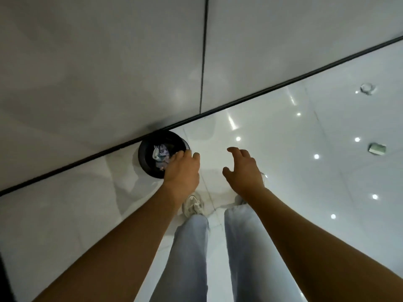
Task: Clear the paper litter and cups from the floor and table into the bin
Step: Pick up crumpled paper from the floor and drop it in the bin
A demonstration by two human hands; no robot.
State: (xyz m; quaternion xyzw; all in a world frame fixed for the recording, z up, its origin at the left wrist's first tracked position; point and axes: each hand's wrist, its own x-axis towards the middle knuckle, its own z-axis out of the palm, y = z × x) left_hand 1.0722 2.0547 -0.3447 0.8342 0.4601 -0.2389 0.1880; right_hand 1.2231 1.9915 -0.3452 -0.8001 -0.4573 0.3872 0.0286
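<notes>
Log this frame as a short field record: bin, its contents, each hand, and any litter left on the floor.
bin: black round bin on the floor against the wall
contents: crumpled paper inside
left hand: left hand over the bin's rim, holds nothing visible
right hand: right hand empty, fingers loosely curled
litter left: overturned cup and pale crumpled piece on the floor, to the right

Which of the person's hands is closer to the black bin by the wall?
Left. The left hand overlaps the bin rim in this view, while the right hand hangs off to the bin's right, above the floor.
</notes>
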